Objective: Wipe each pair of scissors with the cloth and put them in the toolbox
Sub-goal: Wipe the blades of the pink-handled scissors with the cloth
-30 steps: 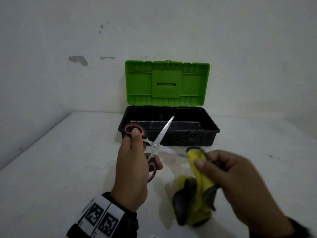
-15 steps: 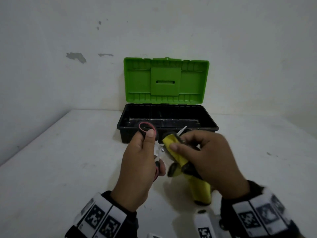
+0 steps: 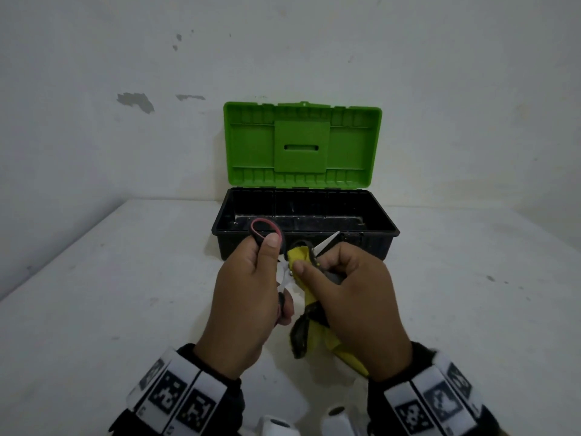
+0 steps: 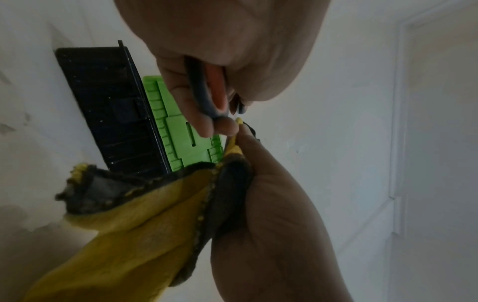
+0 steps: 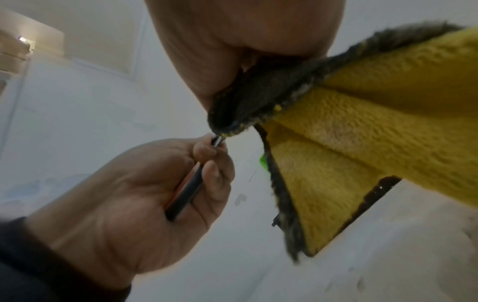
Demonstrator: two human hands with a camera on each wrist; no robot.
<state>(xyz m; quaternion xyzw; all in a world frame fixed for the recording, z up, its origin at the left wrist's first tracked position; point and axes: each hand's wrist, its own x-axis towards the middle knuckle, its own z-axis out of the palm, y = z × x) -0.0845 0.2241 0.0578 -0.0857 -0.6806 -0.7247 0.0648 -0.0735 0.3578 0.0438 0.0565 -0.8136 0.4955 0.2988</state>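
My left hand (image 3: pixel 248 297) grips the black-and-red handles of a pair of scissors (image 3: pixel 265 230) held above the table in front of the toolbox. The same handle (image 4: pixel 207 90) shows under the curled fingers in the left wrist view. My right hand (image 3: pixel 345 297) pinches a yellow cloth with dark edging (image 3: pixel 301 262) around one blade; only the blade tip (image 3: pixel 328 242) sticks out past it. The rest of the cloth (image 5: pixel 375 126) hangs below that hand. The toolbox (image 3: pixel 371 229) is black, with its green lid (image 3: pixel 301 146) standing open behind.
The toolbox stands against the white wall at the back of the white table (image 3: pixel 110 294). Its interior looks dark, and I cannot tell what lies inside. Two white objects (image 3: pixel 276 427) poke in at the bottom edge of the head view.
My right hand has come up and left with the cloth, from clear of the open blades to wrapped around one of them. The left hand has raised the scissors slightly.
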